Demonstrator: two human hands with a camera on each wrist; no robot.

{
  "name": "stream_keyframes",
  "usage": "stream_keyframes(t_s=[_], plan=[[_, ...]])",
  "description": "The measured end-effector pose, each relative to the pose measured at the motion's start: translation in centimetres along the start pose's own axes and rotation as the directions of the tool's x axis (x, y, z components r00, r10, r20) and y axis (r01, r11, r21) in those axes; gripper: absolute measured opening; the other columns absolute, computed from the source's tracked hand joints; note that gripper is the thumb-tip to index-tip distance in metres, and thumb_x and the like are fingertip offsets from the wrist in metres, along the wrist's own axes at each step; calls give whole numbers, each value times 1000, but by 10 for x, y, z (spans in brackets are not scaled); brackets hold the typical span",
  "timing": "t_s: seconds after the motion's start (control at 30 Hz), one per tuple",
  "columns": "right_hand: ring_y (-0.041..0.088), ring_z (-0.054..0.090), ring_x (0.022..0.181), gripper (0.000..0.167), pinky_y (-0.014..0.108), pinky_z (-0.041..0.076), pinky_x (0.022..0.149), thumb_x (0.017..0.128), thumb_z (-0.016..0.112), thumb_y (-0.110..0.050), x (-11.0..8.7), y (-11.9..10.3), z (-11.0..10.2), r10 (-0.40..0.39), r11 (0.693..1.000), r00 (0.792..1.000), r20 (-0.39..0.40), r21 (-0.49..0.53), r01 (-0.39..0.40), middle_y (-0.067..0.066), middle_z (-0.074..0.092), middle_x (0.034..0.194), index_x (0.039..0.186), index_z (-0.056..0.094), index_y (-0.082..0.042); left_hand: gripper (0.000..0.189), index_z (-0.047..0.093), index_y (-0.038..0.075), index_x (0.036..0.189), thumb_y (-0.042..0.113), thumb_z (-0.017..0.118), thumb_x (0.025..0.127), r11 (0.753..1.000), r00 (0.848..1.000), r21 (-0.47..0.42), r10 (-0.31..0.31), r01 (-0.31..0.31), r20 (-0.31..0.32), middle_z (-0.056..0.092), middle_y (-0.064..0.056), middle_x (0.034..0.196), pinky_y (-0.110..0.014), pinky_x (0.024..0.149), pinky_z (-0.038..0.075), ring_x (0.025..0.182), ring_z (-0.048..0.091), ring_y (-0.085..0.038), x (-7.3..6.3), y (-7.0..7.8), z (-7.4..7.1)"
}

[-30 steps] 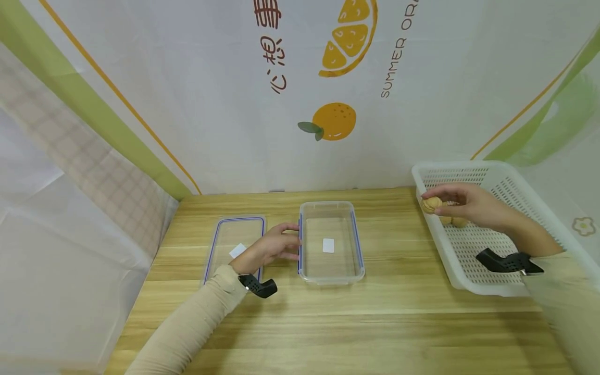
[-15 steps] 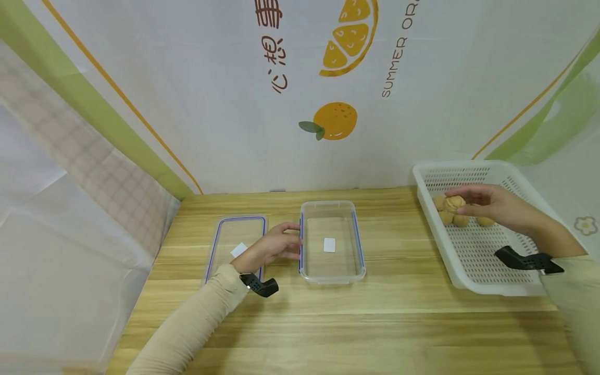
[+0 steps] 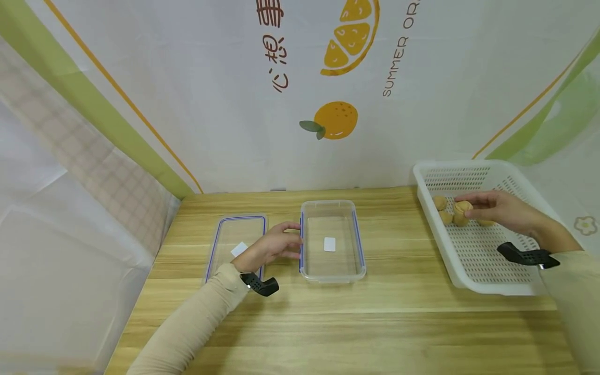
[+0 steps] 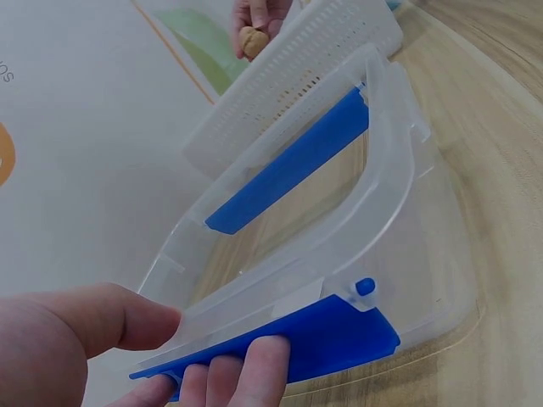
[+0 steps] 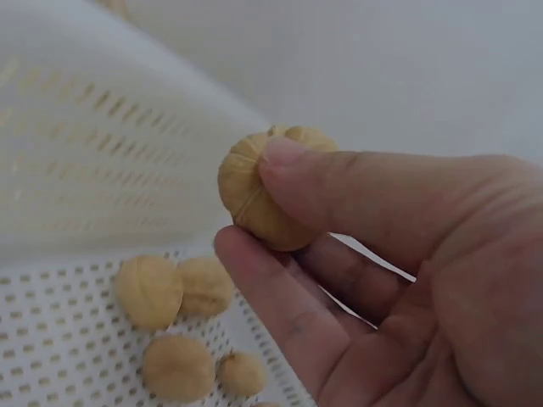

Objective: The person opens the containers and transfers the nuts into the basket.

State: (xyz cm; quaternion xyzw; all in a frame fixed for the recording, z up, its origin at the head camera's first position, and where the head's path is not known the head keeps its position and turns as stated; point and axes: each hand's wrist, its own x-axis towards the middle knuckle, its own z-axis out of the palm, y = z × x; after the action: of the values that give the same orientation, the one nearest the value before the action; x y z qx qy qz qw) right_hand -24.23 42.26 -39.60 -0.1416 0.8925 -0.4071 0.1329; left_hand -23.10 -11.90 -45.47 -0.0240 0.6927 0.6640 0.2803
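A clear plastic food box (image 3: 332,280) with blue side clips sits without its lid at mid-table. My left hand (image 3: 280,242) grips its left side: in the left wrist view the thumb lies at the rim, with bent fingers (image 4: 265,360) against the blue clip. At the right, my right hand (image 3: 508,212) holds a pale, ribbed walnut (image 5: 276,191) between thumb and fingers over the white perforated basket (image 3: 445,255). Several more walnuts (image 5: 178,369) lie on the basket's floor, partly hidden by the hand in the head view.
The clear lid (image 3: 236,229) with a blue seal lies flat left of the box, partly under the left forearm. A printed cloth (image 3: 225,120) hangs along the table's back edge. Wooden tabletop (image 3: 394,250) separates box and basket.
My right hand, holding a walnut throughout, has moved right from the basket's left rim to over its inside, then slightly lower. My left hand and the box stay in place.
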Motion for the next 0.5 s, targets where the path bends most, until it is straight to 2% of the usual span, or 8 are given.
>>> stream_keyframes(t_s=[0.17, 0.27, 0.4, 0.5], plan=[[-10, 55, 106, 43, 10, 50, 82, 100, 65, -9, 3, 13, 2, 22, 1000, 999, 24, 0, -22, -24, 63, 118, 140, 55, 4, 59, 37, -5, 148, -3, 58, 93, 1000, 1000, 1, -2, 2, 0, 53, -26, 126, -42, 85, 65, 106, 61, -32, 0, -1, -1], [-15, 50, 107, 43, 9, 49, 83, 99, 67, -12, 6, 19, 3, 28, 1000, 999, 32, -13, -27, -26, 56, 125, 138, 57, 4, 59, 37, -5, 148, -3, 59, 93, 1000, 1000, -2, 0, 0, -2, 53, -27, 126, -42, 84, 65, 108, 61, -34, 1, -1, -1], [-14, 48, 108, 40, 10, 49, 84, 98, 69, -11, 10, 24, 6, 24, 999, 998, 57, -33, -22, -11, 53, 133, 134, 60, 5, 59, 37, -6, 148, -4, 59, 93, 1000, 1000, -4, 1, -1, 0, 54, -27, 126, -41, 84, 65, 107, 62, -33, 2, -2, -1], [-10, 50, 107, 41, 13, 51, 83, 98, 68, -10, 11, 26, 8, 40, 999, 995, 93, -27, -38, 2, 58, 129, 134, 59, 7, 59, 37, -5, 148, -4, 59, 93, 1000, 1000, -6, -1, 1, -1, 54, -27, 127, -41, 84, 65, 108, 62, -35, 2, -2, -1]])
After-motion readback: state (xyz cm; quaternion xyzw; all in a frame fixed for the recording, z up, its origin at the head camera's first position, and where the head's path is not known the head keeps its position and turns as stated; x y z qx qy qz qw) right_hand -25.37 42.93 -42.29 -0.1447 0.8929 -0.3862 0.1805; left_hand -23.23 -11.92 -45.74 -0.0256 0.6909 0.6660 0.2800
